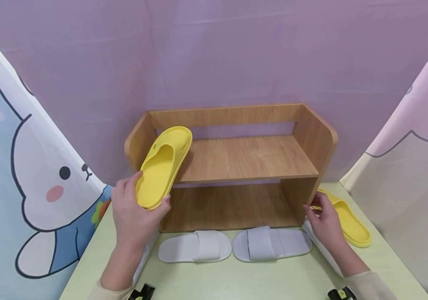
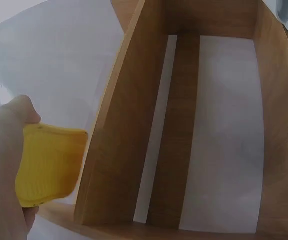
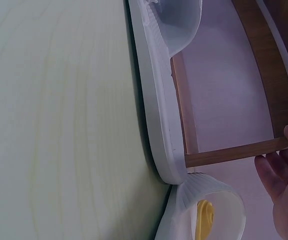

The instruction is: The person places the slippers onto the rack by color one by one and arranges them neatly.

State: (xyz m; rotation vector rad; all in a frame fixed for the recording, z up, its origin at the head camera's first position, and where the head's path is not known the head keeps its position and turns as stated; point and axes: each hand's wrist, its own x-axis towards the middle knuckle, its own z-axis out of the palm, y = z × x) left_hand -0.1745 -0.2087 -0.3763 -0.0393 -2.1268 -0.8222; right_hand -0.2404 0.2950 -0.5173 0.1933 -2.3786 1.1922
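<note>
In the head view my left hand (image 1: 135, 221) grips a yellow slipper (image 1: 159, 166) by its heel end, thumb on one side and fingers on the other. The slipper is tilted, toe up, in front of the left end of a two-tier wooden shoe rack (image 1: 244, 158). The left wrist view shows the slipper's heel end (image 2: 51, 167) beside a rack board. My right hand (image 1: 326, 223) pinches the front edge of the rack's right side panel, low down; the right wrist view shows its fingers (image 3: 270, 175) against this panel. A second yellow slipper (image 1: 350, 225) lies just beyond that hand.
Two white slippers, a left one (image 1: 176, 248) and a right one (image 1: 290, 241), lie sideways along the rack's front. Further white slippers lie partly hidden beside each forearm. A purple cloth (image 1: 221, 54) hangs behind the rack, with printed cloths on both sides of the table (image 1: 236, 281).
</note>
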